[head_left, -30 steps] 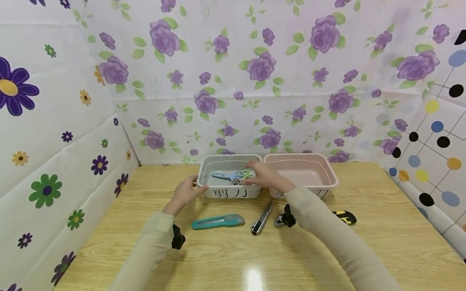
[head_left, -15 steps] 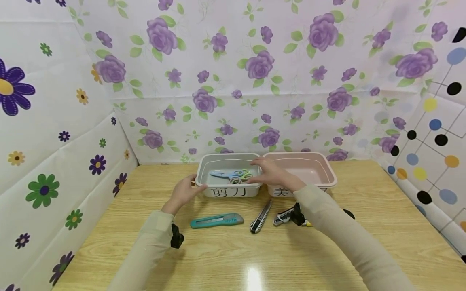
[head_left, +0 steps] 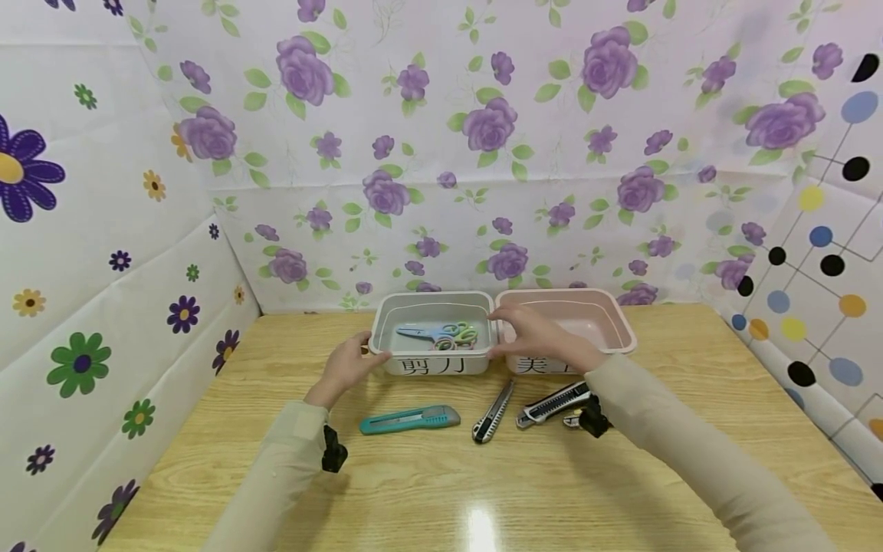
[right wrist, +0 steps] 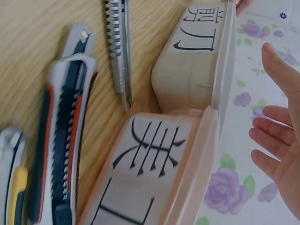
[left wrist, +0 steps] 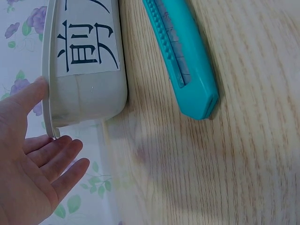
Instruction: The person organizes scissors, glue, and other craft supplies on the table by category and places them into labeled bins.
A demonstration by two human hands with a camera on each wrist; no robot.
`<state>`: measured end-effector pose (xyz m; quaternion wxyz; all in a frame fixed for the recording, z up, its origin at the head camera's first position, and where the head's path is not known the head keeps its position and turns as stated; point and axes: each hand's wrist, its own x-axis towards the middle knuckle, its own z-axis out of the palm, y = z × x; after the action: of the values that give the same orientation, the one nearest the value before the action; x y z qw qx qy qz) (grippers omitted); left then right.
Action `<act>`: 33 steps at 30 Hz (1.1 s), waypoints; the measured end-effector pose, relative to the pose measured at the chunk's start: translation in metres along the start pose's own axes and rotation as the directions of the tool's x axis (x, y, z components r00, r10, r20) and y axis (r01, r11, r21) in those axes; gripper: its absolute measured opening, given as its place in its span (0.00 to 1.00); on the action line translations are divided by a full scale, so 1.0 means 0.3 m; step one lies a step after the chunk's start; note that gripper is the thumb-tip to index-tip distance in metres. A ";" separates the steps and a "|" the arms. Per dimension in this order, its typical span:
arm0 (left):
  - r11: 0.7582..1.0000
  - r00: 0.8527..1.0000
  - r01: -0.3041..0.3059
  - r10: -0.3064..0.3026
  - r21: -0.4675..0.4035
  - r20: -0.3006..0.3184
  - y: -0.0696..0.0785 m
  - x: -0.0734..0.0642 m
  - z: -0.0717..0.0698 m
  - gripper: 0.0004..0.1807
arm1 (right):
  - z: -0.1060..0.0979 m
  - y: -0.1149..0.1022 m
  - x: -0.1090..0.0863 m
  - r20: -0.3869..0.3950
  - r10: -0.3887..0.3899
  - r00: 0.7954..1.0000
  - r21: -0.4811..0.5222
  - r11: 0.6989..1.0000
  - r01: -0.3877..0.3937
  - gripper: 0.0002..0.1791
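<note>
The left hand's (head_left: 347, 366) fingers grip the grey bin (head_left: 428, 309) at its front left corner; the right hand's (head_left: 538, 335) fingers spread, relaxed, just above where it meets the pink bin (head_left: 562, 305). Scissors (head_left: 436, 335) lie inside the grey bin. Both bins stand near the desk's (head_left: 386, 491) back edge. In front, well apart from its left edge, lie a teal utility knife (head_left: 410, 419), a silver snap-off cutter (head_left: 493, 414), a black-and-grey cutter (right wrist: 65, 126) and a yellow-trimmed cutter (right wrist: 18, 183).
</note>
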<state>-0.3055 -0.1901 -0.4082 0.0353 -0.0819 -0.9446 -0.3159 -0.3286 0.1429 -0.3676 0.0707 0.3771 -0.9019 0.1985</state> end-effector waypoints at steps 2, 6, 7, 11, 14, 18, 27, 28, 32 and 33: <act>1.000 1.000 0.001 -0.001 -0.002 -0.003 -0.001 0.000 0.000 0.30 | -0.007 0.005 -0.020 -0.009 -0.022 1.000 -0.007 1.000 0.022 0.37; 1.000 1.000 -0.004 0.004 0.000 -0.005 -0.002 0.002 0.001 0.30 | -0.027 0.009 -0.065 -0.018 -0.061 0.998 0.025 0.998 0.062 0.36; 1.000 1.000 -0.002 0.002 -0.001 -0.005 -0.001 0.001 0.001 0.30 | -0.031 0.009 -0.079 -0.012 -0.053 0.999 0.041 0.998 0.053 0.37; 1.000 1.000 -0.016 0.016 0.009 -0.006 -0.001 0.002 0.002 0.30 | -0.042 0.005 -0.142 0.023 0.015 1.000 0.074 0.997 -0.017 0.37; 1.000 1.000 -0.015 0.015 0.005 -0.005 -0.001 0.002 0.002 0.30 | -0.041 0.008 -0.188 0.030 0.042 0.999 0.066 0.997 -0.043 0.35; 1.000 1.000 -0.007 0.007 -0.006 0.002 -0.002 0.002 0.002 0.30 | -0.034 0.026 -0.251 0.042 0.035 0.998 0.052 0.998 -0.037 0.33; 1.000 1.000 -0.012 0.012 0.001 -0.004 -0.003 0.005 0.005 0.30 | -0.025 0.111 -0.400 0.106 0.085 0.991 0.074 0.993 -0.093 0.34; 1.000 1.000 -0.014 0.014 0.003 -0.004 -0.003 0.005 0.005 0.30 | -0.023 0.122 -0.416 0.115 0.098 0.989 0.074 0.992 -0.107 0.33; 1.000 1.000 -0.011 0.011 0.001 -0.005 -0.002 0.001 0.003 0.30 | -0.010 0.161 -0.484 0.113 0.130 0.985 0.018 0.991 -0.133 0.30; 1.000 1.000 -0.010 0.010 0.001 -0.006 -0.003 0.000 0.003 0.30 | -0.004 0.170 -0.501 0.109 0.136 0.985 0.000 0.991 -0.137 0.29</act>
<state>-0.3057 -0.1904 -0.4094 0.0396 -0.0859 -0.9442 -0.3154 -0.2588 0.2739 -0.4236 0.0063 0.3250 -0.9273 0.1855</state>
